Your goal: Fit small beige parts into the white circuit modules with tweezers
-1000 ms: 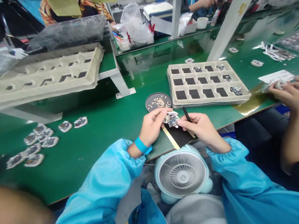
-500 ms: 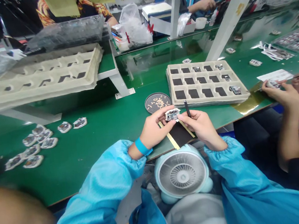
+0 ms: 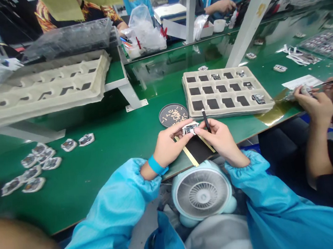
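Got the little circuit board [image 3: 190, 128] held up off the tabletop [image 3: 108, 166], right by the far end of a black mat [image 3: 198, 152]. My left hand [image 3: 168, 144] is clamped on it, thumb and fingers pinching its left part, with a blue band [image 3: 158, 165] on that wrist. My right hand [image 3: 223, 138] has its thumb up against the board's right end, and its grip is closed around a slim black tool [image 3: 205, 119] that's poking upward. Yellow strips [image 3: 191, 157] run along the mat's left and right edges.

Just far of my left hand there's a round dish [image 3: 166, 122] of small pale bits, and right beside it a pale tray [image 3: 227, 111] with boards in a few slots, mostly down the right side. Over on the left, well apart from my hands, similar boards [image 3: 52, 163] lie loose. A light blue fan [image 3: 203, 196] sits at the near edge. Off to the right, a co-worker's hands [image 3: 319, 102] hold something too blurry from my end to name.
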Demonstrator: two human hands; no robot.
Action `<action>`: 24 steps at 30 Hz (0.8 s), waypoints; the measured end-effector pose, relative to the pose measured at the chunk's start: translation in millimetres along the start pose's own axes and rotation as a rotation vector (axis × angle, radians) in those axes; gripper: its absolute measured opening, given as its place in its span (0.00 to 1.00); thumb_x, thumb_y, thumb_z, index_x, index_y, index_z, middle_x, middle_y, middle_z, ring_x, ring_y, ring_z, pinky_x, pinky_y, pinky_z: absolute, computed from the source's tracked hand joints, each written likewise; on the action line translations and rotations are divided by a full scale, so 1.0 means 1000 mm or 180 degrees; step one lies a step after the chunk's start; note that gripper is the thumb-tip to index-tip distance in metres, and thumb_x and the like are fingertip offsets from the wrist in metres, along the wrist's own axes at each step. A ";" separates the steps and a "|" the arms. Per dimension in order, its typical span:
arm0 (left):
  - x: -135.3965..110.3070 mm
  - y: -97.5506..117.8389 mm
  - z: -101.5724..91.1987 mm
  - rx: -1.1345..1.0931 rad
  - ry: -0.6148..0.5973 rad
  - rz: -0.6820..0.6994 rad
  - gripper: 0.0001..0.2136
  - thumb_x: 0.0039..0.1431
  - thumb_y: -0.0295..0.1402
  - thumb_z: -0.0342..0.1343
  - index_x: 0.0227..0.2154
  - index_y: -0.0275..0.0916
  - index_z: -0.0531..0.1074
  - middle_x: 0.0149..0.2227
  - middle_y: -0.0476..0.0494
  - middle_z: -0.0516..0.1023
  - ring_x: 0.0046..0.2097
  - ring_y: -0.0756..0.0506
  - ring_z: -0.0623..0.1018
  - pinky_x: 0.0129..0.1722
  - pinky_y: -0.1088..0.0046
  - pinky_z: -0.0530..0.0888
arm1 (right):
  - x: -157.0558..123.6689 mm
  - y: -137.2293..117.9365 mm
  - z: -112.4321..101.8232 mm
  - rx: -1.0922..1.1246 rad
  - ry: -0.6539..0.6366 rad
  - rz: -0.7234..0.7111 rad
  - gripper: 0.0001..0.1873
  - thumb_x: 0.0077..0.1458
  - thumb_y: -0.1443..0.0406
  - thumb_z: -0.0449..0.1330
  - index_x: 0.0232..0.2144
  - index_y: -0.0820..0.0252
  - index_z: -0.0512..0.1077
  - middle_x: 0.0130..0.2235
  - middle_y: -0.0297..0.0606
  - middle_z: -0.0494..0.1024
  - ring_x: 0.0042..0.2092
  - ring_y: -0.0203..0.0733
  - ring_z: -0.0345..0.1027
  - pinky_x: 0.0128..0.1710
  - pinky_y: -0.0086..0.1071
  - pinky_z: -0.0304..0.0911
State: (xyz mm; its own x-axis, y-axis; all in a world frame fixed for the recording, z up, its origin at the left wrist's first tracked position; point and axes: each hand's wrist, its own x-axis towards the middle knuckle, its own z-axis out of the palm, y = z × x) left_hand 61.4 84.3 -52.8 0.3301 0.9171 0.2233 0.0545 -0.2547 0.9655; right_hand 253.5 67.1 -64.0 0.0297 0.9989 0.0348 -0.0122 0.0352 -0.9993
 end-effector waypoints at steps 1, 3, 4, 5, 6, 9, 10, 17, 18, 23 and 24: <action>0.000 0.000 0.001 -0.0296 -0.0014 -0.0166 0.22 0.58 0.37 0.68 0.55 0.39 0.78 0.57 0.38 0.80 0.54 0.40 0.82 0.56 0.60 0.79 | 0.000 0.001 0.000 -0.0028 0.0024 -0.0151 0.23 0.49 0.50 0.74 0.37 0.58 0.74 0.35 0.35 0.77 0.37 0.38 0.70 0.39 0.32 0.68; 0.001 0.002 0.001 -0.0799 -0.0066 -0.0431 0.24 0.55 0.36 0.70 0.54 0.37 0.78 0.56 0.36 0.80 0.53 0.39 0.82 0.58 0.58 0.79 | 0.001 0.003 0.002 0.0029 -0.0002 -0.0320 0.24 0.48 0.51 0.75 0.40 0.57 0.73 0.38 0.36 0.77 0.40 0.40 0.72 0.44 0.34 0.70; 0.002 0.003 0.001 -0.0962 -0.0095 -0.0525 0.25 0.54 0.36 0.71 0.54 0.36 0.78 0.54 0.36 0.81 0.52 0.39 0.83 0.57 0.58 0.79 | 0.002 0.004 0.002 0.0089 -0.0051 -0.0322 0.23 0.49 0.52 0.74 0.40 0.57 0.73 0.38 0.36 0.77 0.41 0.40 0.73 0.45 0.34 0.70; 0.002 0.004 0.001 -0.1062 -0.0118 -0.0599 0.25 0.53 0.37 0.71 0.54 0.36 0.78 0.52 0.36 0.82 0.50 0.40 0.84 0.56 0.59 0.80 | 0.002 0.004 0.003 0.0149 -0.0088 -0.0298 0.23 0.49 0.52 0.74 0.40 0.57 0.73 0.39 0.36 0.77 0.40 0.40 0.73 0.45 0.35 0.71; 0.002 0.005 0.001 -0.1104 -0.0139 -0.0657 0.25 0.54 0.37 0.71 0.54 0.36 0.78 0.50 0.36 0.83 0.48 0.40 0.84 0.53 0.60 0.81 | 0.003 0.004 0.004 0.0195 -0.0102 -0.0277 0.22 0.49 0.52 0.74 0.39 0.57 0.73 0.38 0.36 0.78 0.40 0.40 0.73 0.45 0.36 0.71; 0.003 0.005 0.000 -0.1016 -0.0144 -0.0716 0.24 0.54 0.38 0.71 0.53 0.37 0.78 0.48 0.37 0.84 0.42 0.42 0.85 0.45 0.64 0.82 | 0.003 0.001 0.004 0.0198 -0.0206 -0.0184 0.21 0.49 0.51 0.73 0.38 0.58 0.75 0.38 0.37 0.79 0.40 0.41 0.74 0.46 0.38 0.72; 0.003 0.005 0.000 -0.0965 -0.0125 -0.0711 0.24 0.54 0.39 0.71 0.53 0.37 0.78 0.49 0.37 0.84 0.41 0.43 0.85 0.44 0.65 0.82 | 0.003 0.001 0.004 0.0168 -0.0216 -0.0163 0.21 0.49 0.51 0.73 0.37 0.58 0.75 0.37 0.37 0.80 0.39 0.42 0.74 0.45 0.38 0.72; 0.002 -0.003 0.006 -0.0553 -0.0023 -0.0643 0.16 0.56 0.41 0.69 0.40 0.35 0.79 0.37 0.42 0.83 0.35 0.46 0.82 0.41 0.68 0.79 | 0.001 -0.002 0.007 -0.0259 0.0041 -0.0340 0.18 0.51 0.53 0.72 0.34 0.59 0.73 0.32 0.34 0.77 0.33 0.38 0.70 0.35 0.32 0.66; 0.001 -0.003 0.006 -0.0509 0.0007 -0.0621 0.15 0.56 0.41 0.68 0.40 0.35 0.79 0.35 0.43 0.83 0.35 0.46 0.81 0.40 0.68 0.79 | 0.000 -0.002 0.008 -0.0256 0.0031 -0.0363 0.18 0.52 0.53 0.72 0.33 0.59 0.73 0.31 0.34 0.77 0.33 0.37 0.69 0.34 0.32 0.66; -0.002 -0.002 0.008 -0.0329 0.0153 -0.0485 0.12 0.58 0.40 0.66 0.38 0.36 0.79 0.31 0.45 0.81 0.33 0.46 0.79 0.37 0.69 0.76 | -0.002 0.001 0.008 -0.0224 -0.0005 -0.0361 0.19 0.52 0.51 0.71 0.34 0.58 0.73 0.32 0.34 0.77 0.34 0.39 0.71 0.37 0.33 0.68; -0.002 -0.002 0.008 -0.0261 0.0158 -0.0470 0.11 0.59 0.40 0.66 0.38 0.36 0.79 0.31 0.45 0.81 0.33 0.46 0.79 0.36 0.69 0.76 | -0.001 0.002 0.006 -0.0283 -0.0056 -0.0360 0.20 0.52 0.50 0.72 0.34 0.58 0.74 0.33 0.35 0.78 0.35 0.40 0.72 0.38 0.34 0.69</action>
State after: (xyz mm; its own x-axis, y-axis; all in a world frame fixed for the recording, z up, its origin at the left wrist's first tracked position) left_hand 67.9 81.1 -56.3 0.2771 0.9573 0.0825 0.0214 -0.0920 0.9955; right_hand 247.8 66.7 -65.9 0.0085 0.9891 0.1467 0.0787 0.1456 -0.9862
